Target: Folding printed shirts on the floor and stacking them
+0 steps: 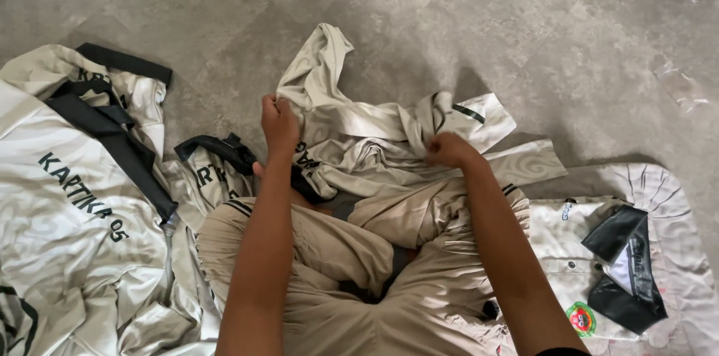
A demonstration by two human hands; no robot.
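Note:
My left hand (278, 125) is closed on the left part of a crumpled white shirt (367, 139) with faint swirl pattern and dark trim. My right hand (448, 150) grips a fold of the same shirt near its middle. The shirt is bunched up above my lap, with one sleeve sticking up toward the far floor. Below my arms are my crossed legs in beige trousers (359, 273).
A pile of similar white shirts (82, 206) with dark collars and printed lettering lies at the left. At the right, a folded white shirt with black collar (599, 266) rests on a pale patterned mat (674, 198). Grey concrete floor (487, 19) lies beyond.

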